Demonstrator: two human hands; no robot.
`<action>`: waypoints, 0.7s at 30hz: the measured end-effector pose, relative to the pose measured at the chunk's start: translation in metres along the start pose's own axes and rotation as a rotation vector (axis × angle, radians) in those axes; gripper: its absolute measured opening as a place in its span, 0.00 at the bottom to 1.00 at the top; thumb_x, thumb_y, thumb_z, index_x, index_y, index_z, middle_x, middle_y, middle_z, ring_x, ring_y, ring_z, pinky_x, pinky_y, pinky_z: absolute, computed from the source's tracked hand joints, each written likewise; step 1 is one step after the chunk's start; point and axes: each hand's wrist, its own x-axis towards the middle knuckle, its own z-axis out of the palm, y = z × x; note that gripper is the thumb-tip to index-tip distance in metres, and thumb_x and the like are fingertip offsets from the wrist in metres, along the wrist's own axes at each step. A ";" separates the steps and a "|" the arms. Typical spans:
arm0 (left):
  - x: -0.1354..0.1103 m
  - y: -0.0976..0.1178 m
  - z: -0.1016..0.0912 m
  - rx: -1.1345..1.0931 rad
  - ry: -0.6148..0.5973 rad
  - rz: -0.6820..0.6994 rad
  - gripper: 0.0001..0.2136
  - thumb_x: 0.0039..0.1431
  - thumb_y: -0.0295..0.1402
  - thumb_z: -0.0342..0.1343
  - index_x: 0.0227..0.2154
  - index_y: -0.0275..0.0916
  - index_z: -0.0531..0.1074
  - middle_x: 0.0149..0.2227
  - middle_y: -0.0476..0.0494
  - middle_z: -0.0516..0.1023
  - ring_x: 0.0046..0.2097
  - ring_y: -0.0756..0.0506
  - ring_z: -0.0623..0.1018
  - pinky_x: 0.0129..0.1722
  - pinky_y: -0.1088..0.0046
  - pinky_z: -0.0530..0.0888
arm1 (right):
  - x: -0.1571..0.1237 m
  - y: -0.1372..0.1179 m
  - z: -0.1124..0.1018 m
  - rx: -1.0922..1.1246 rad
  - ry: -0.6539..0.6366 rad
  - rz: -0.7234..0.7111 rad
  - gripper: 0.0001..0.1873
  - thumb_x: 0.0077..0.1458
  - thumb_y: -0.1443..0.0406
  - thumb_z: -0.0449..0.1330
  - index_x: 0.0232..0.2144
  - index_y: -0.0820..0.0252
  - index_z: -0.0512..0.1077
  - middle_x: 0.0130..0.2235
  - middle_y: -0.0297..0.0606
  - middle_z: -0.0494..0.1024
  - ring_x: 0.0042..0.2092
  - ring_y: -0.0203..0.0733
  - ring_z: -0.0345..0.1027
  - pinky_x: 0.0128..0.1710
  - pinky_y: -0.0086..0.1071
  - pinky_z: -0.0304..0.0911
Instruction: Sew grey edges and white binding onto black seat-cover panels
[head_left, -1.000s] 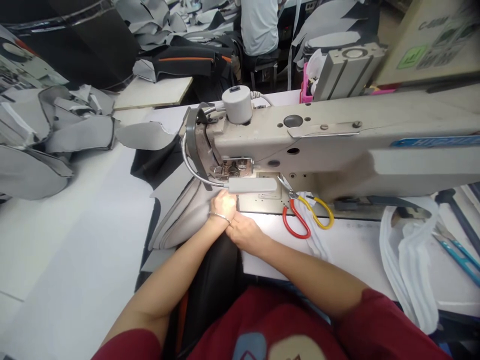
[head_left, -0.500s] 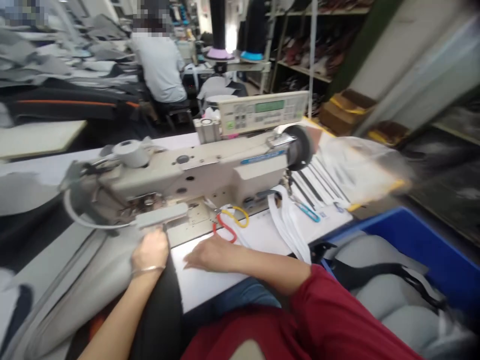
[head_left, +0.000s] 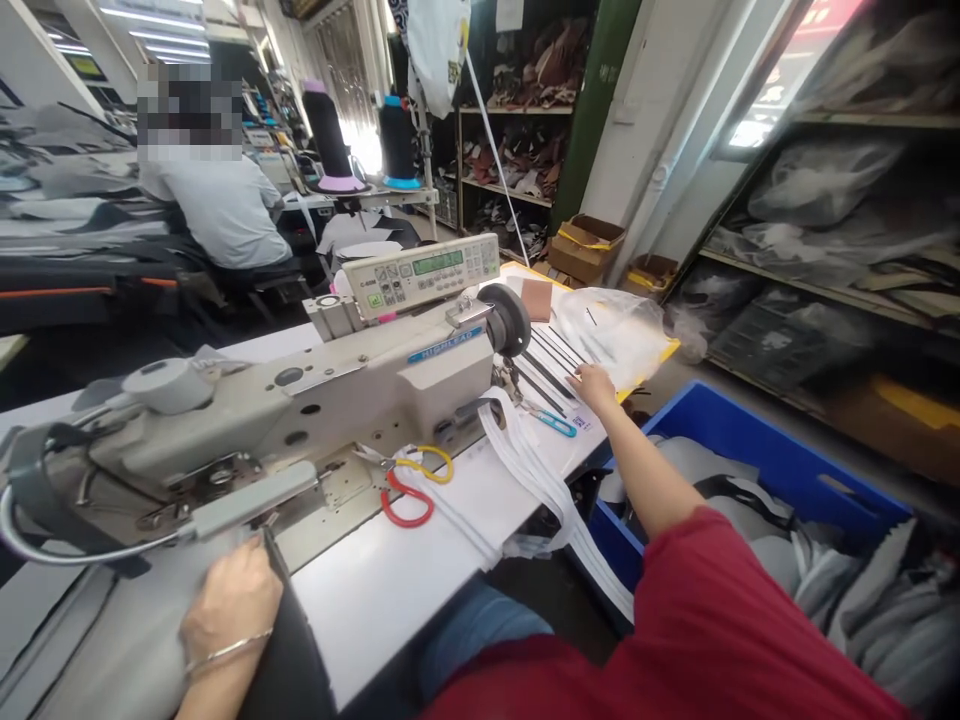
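Observation:
My left hand (head_left: 234, 590) is closed on a grey fabric piece (head_left: 150, 610) with a black section (head_left: 289, 640), at the front of a sewing machine (head_left: 352, 385). The fabric's edge lies close to the needle area, which the machine's head partly hides. At the far right of the table my right hand (head_left: 595, 386) is stretched out, fingertips slightly apart at the ends of thin black strips (head_left: 551, 372). Scissors (head_left: 401, 485) with red and yellow handles rest on the machine bed. Blue thread snips (head_left: 553, 421) lie near the strips.
White tape (head_left: 525, 470) hangs over the table's front edge. A blue bin (head_left: 720, 410) holding grey pieces stands at the right. Behind the machine are thread cones (head_left: 397, 145), a seated person (head_left: 221, 205) and shelves (head_left: 517, 110). A control panel (head_left: 424, 272) tops the machine.
My right hand has moved from beside the scissors to the black strips at the far right. My left hand stays on the fabric. The view has turned to the right.

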 end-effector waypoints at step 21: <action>0.003 0.007 -0.003 0.118 0.061 0.028 0.12 0.49 0.22 0.43 0.33 0.33 0.70 0.39 0.38 0.74 0.38 0.43 0.71 0.36 0.67 0.68 | 0.017 0.000 -0.016 0.171 -0.149 0.051 0.09 0.43 0.62 0.58 0.23 0.65 0.69 0.22 0.40 0.70 0.25 0.38 0.63 0.24 0.29 0.55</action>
